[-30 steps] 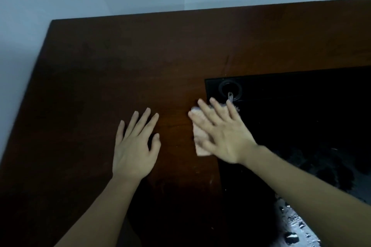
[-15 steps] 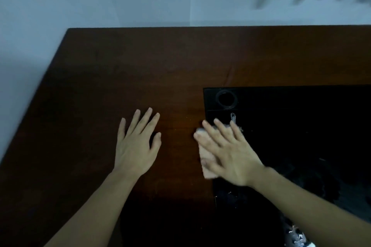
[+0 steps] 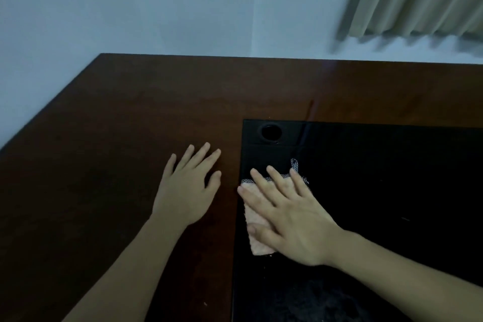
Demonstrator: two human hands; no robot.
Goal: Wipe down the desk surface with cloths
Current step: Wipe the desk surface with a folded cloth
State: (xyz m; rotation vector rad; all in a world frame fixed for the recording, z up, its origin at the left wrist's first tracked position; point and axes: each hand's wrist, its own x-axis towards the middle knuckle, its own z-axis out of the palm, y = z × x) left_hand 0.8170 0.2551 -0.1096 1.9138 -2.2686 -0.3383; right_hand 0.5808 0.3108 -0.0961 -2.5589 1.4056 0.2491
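Cloth point(image 3: 257, 230): under right hand point(image 3: 292, 219), fingers spread flat, on black mat's point(image 3: 379, 191) left edge.
Left hand point(image 3: 187, 191): spread flat on desk point(image 3: 117, 125), left of mat.

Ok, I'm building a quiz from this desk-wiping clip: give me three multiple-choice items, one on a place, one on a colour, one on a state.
1. Where does the cloth lie?
A. on the black mat's left edge
B. in the round hole
C. under the left hand

2. What colour is the bare desk?
A. white
B. dark brown
C. green

3. How does the left hand lie?
A. fist
B. gripping a cloth
C. flat, fingers spread

Key: 1 A, the right hand presses it on the black mat; 2 B, reddish-brown wood; 3 C, palm down on the wood, holding nothing.
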